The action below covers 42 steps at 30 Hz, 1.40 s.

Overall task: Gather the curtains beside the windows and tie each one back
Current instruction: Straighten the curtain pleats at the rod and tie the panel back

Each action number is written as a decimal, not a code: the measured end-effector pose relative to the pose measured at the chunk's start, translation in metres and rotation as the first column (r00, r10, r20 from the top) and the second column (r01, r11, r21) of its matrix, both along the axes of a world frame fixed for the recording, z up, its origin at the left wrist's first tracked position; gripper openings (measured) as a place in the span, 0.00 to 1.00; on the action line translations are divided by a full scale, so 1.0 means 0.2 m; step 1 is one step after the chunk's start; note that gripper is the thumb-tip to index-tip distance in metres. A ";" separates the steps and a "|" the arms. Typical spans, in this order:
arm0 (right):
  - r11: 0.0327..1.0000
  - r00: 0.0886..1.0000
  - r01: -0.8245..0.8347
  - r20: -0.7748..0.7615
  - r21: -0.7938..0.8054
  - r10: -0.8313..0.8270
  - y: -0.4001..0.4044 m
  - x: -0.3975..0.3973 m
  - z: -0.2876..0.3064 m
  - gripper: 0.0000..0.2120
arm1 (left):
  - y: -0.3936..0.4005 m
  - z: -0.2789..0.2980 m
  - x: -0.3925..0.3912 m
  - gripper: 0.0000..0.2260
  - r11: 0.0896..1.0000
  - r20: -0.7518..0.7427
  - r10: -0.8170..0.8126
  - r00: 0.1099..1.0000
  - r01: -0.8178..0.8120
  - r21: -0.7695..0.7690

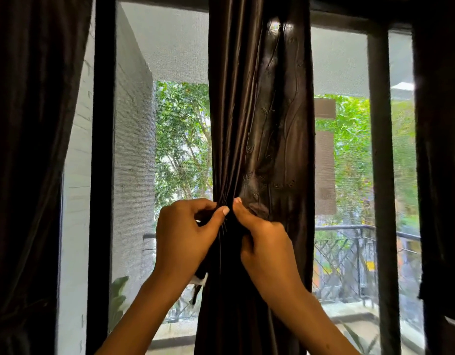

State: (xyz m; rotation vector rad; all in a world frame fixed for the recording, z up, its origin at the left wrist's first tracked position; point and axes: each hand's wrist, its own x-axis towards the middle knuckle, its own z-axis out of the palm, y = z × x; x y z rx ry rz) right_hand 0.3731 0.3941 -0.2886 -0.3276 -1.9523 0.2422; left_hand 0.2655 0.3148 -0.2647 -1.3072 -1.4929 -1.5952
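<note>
Middle curtain (262, 124) hangs between two side curtains, before the window (170, 124)

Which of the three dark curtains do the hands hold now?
The middle curtain: the left hand and right hand pinch its folds. The left curtain and right curtain hang untouched.

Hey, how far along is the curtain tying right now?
Done: the middle curtain is already gathered into a narrow bunch between the windows. In hand: the left hand and right hand both pinch its folds at the waist; no finished tie is visible. Left: the left curtain and the right curtain hang with no tie showing.
</note>
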 end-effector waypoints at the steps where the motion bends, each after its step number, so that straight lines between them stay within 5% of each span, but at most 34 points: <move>1: 1.000 1.000 -0.014 -0.001 -0.008 0.014 0.01 0.01 0.00 0.32 | 0.00 0.00 0.00 0.05 1.000 0.004 0.002 1.000 -0.002 -0.003; 6: 0.988 0.992 -0.080 -0.108 -0.129 0.067 0.04 0.06 0.01 0.34 | -0.02 0.00 -0.04 0.06 1.000 0.051 -0.004 0.999 0.004 0.011; 21: 0.998 0.977 -0.042 0.212 0.047 0.031 -0.03 0.02 -0.01 0.30 | 0.03 0.03 0.01 0.06 0.998 0.074 -0.061 0.995 0.062 -0.011; 24: 0.996 0.996 -0.081 -0.020 0.020 0.082 0.03 0.02 -0.02 0.23 | 0.06 0.04 -0.04 0.05 0.999 0.100 -0.032 0.995 0.035 -0.038; 28: 0.954 0.850 0.300 -0.454 -0.001 -0.268 0.17 0.05 0.09 0.28 | 0.07 0.03 -0.04 0.06 0.999 0.097 -0.026 0.995 0.030 -0.040; 32: 0.962 0.825 0.166 -0.503 -0.219 -0.257 0.29 0.07 0.22 0.31 | 0.08 0.03 -0.03 0.05 0.998 0.074 -0.025 0.997 0.029 -0.048; 36: 0.982 0.847 0.174 -0.497 -0.075 -0.188 0.25 0.02 0.20 0.13 | 0.09 0.02 -0.03 0.04 0.999 0.070 -0.021 0.997 0.024 -0.038; 42: 0.970 0.939 0.228 -0.285 0.087 -0.195 0.12 -0.10 0.10 0.12 | 0.07 0.01 -0.02 0.03 0.999 0.054 0.000 0.999 0.003 -0.045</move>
